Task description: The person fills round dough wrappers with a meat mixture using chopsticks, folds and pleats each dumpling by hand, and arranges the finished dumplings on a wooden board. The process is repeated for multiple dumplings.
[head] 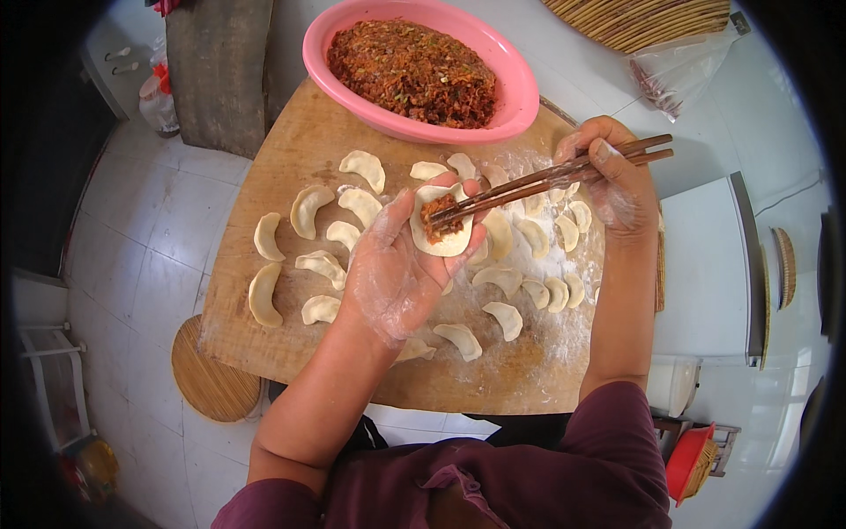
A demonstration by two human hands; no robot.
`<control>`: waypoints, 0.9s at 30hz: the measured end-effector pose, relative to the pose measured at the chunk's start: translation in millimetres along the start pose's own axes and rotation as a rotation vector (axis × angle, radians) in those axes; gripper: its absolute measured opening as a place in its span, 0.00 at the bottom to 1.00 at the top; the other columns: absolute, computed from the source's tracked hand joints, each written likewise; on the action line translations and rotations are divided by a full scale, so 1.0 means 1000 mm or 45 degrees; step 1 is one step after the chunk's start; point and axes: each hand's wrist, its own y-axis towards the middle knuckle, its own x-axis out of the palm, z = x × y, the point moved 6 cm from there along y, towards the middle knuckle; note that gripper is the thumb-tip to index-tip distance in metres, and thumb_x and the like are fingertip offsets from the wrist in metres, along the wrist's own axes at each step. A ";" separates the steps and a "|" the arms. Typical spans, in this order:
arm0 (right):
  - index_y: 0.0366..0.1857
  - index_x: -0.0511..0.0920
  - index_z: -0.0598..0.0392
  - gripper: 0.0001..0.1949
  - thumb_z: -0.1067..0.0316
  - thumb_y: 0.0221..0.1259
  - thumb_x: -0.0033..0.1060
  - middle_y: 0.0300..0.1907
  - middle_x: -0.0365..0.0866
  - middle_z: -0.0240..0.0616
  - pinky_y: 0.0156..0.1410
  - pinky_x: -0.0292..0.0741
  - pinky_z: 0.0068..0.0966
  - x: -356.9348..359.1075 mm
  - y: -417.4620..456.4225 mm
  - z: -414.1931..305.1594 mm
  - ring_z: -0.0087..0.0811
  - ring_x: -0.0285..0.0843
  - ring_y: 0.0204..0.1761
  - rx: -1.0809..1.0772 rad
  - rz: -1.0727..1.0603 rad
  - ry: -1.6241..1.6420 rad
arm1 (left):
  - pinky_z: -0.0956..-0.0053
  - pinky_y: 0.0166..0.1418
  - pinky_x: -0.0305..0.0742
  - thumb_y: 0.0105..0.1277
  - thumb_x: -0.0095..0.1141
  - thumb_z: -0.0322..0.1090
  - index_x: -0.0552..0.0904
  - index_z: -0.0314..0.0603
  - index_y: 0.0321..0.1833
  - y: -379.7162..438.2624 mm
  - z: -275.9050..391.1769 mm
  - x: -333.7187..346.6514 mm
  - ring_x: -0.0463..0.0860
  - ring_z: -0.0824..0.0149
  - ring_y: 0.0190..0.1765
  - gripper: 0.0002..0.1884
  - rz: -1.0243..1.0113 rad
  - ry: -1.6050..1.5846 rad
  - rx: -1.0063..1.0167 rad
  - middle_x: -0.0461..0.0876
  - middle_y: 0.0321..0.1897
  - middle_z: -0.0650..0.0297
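Note:
A round dough wrapper (441, 246) lies on the fingers of my left hand (403, 271), which is palm up and dusted with flour. Brown wooden chopsticks (529, 186) are held in my right hand (611, 172), their tips pressed into the reddish meat filling (439, 215) on the wrapper. Beneath both hands is a floured wooden board (231, 317). Folded crescent dumplings (264, 294) are spread over its left and middle parts, and smaller ones (556, 294) sit close together at the right. Some dumplings are partly hidden by my left hand.
A pink plastic basin (522, 86) of filling stands at the board's far edge. Behind it to the right are a woven reed mat (641, 20) and a clear plastic bag (687, 69). A round slatted stool or mat (215, 377) is low at the left. A red basin (687, 463) is at the lower right.

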 end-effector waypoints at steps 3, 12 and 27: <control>0.42 0.80 0.63 0.10 0.66 0.67 0.65 0.37 0.87 0.45 0.44 0.87 0.27 0.000 0.002 -0.007 0.32 0.88 0.35 -0.033 -0.032 0.029 | 0.53 0.75 0.72 0.82 0.43 0.40 0.72 0.31 0.69 0.001 0.001 -0.001 0.71 0.46 0.74 0.21 0.019 0.014 0.039 0.72 0.71 0.43; 0.41 0.81 0.63 0.08 0.70 0.65 0.63 0.36 0.87 0.43 0.43 0.84 0.26 0.012 -0.003 -0.014 0.31 0.88 0.37 -0.036 -0.098 -0.098 | 0.55 0.75 0.73 0.83 0.39 0.40 0.69 0.32 0.70 0.002 0.002 0.002 0.72 0.48 0.74 0.22 0.047 0.048 0.074 0.72 0.69 0.44; 0.45 0.83 0.61 0.15 0.60 0.64 0.66 0.37 0.89 0.42 0.48 0.81 0.31 0.013 0.055 0.029 0.32 0.88 0.39 -0.148 0.484 -1.061 | 0.56 0.69 0.78 0.83 0.41 0.45 0.71 0.33 0.68 -0.006 -0.008 0.015 0.76 0.48 0.70 0.23 -0.021 0.079 0.021 0.77 0.65 0.46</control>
